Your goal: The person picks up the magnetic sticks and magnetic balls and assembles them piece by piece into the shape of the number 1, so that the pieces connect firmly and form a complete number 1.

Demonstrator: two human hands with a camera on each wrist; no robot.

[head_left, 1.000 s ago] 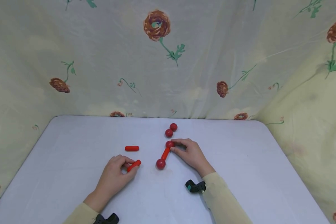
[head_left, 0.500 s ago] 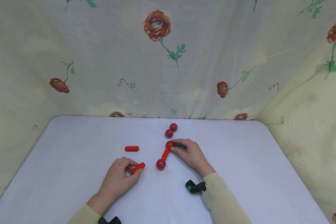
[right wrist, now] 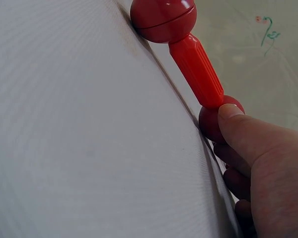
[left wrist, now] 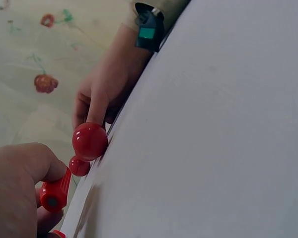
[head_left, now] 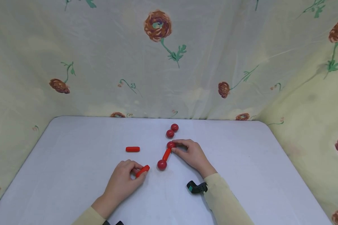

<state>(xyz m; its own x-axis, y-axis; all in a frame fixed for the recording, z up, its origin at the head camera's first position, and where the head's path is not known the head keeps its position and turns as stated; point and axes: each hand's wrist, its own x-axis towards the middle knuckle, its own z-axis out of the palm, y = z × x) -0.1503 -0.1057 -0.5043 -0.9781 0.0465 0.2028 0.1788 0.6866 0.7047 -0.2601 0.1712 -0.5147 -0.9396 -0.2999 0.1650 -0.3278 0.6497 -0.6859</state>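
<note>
My left hand [head_left: 125, 178] pinches a short red rod [head_left: 142, 171] between thumb and fingers, left of the joined piece. In the left wrist view the grey round end of that rod [left wrist: 52, 202] shows. My right hand [head_left: 192, 156] grips the far red ball [head_left: 170, 144] with thumb and fingertips. From that ball a ribbed red rod [right wrist: 196, 70] runs to a near red ball [head_left: 161, 165], so the two balls and the rod form one dumbbell shape. The held rod's tip points toward the near ball, with a small gap between them.
Another red rod [head_left: 132, 149] lies on the white table [head_left: 81, 150] behind my left hand. Two loose red balls [head_left: 170, 133] lie close together behind the joined piece. A flowered cloth [head_left: 107, 62] hangs at the back and sides.
My left hand has moved right and slightly toward me with the red rod, closer to the near ball. My right hand and the joined piece have stayed in place.
</note>
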